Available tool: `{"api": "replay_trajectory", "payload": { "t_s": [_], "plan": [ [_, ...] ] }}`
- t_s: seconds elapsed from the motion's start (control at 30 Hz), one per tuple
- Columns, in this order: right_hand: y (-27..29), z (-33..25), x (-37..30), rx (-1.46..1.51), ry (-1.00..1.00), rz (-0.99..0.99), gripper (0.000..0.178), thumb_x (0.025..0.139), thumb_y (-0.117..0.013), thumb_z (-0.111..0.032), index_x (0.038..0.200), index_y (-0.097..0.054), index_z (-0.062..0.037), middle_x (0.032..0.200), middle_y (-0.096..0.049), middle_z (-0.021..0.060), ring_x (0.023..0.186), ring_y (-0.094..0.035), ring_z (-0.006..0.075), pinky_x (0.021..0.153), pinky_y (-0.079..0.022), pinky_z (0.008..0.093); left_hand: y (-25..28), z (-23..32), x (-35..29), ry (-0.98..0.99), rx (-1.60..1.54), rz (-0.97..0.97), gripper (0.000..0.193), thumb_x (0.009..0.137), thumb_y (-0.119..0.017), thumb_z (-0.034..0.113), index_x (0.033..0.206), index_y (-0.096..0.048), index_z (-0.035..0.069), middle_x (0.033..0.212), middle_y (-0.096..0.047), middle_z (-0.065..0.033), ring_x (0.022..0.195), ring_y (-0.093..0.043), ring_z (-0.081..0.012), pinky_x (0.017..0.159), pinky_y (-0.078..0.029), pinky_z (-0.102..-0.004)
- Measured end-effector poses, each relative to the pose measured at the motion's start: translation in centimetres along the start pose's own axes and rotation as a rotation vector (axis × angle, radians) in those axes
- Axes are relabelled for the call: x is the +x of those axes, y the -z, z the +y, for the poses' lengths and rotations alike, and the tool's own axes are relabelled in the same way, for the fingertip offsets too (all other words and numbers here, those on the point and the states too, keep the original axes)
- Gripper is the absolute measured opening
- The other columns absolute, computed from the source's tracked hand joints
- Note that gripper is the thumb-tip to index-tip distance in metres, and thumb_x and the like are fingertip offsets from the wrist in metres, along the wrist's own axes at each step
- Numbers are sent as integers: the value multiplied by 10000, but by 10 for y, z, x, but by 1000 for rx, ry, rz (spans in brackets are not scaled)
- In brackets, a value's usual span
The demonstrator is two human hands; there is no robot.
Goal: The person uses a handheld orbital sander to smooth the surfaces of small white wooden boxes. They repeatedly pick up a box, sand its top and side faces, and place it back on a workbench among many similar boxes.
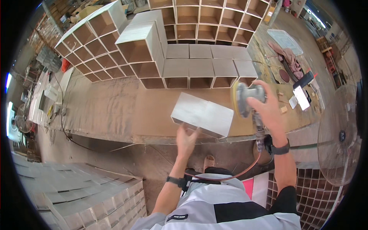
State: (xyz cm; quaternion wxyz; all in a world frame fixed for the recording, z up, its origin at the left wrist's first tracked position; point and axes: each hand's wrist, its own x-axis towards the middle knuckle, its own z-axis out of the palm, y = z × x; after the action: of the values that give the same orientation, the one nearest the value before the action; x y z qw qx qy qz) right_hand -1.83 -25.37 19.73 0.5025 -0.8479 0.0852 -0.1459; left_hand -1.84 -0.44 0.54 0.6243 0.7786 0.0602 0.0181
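My right hand (pixel 267 109) is wrapped around a pneumatic orbital sander (pixel 243 99) with a grey body. Its round pad, with a yellowish edge, is tipped sideways and held off the box, and an orange air hose (pixel 245 168) trails from the handle toward my waist. In front of me a white rectangular box (pixel 203 113) lies at a slant near the table's front edge. My left hand (pixel 186 138) grips its near lower edge, thumb and fingers bent at the box's side. Some of those fingertips are hidden by the box.
White open-fronted boxes (pixel 195 69) are stacked across the back of the worktable (pixel 103 111). A phone (pixel 301 98), a cloth (pixel 287 59) and a plastic tray (pixel 285 41) lie at the right. A fan (pixel 339 136) stands at far right; more boxes (pixel 96 203) fill the lower left.
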Motion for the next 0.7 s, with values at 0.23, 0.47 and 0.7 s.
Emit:
{"api": "replay_trajectory", "payload": {
  "t_s": [0.23, 0.47, 0.7],
  "plan": [
    [-114, -36, 20, -519, 341, -366, 505, 772, -739, -282, 1219, -562, -129, 1018, -532, 204, 930, -617, 391, 784, -527, 465, -39, -46, 27, -250, 287, -195, 358, 797, -721, 113, 1141, -649, 50, 1011, -682, -215, 968, -645, -412, 779, -528, -490],
    [-177, -12, 20, -669, 494, -471, 512, 742, -741, -244, 1219, -584, -142, 987, -537, 207, 864, -624, 415, 726, -533, 486, -44, -30, 25, -401, 52, 0, 354, 787, -704, 114, 1130, -651, 45, 1015, -682, -224, 976, -647, -430, 798, -534, -476],
    [-194, -12, 39, -647, 480, -464, 484, 749, -723, -244, 1201, -588, -133, 999, -551, 255, 901, -617, 438, 741, -528, 509, -41, -35, 22, -310, 101, -44, 278, 738, -690, 73, 1012, -680, 25, 901, -678, -218, 845, -651, -431, 735, -532, -495]
  ]
}}
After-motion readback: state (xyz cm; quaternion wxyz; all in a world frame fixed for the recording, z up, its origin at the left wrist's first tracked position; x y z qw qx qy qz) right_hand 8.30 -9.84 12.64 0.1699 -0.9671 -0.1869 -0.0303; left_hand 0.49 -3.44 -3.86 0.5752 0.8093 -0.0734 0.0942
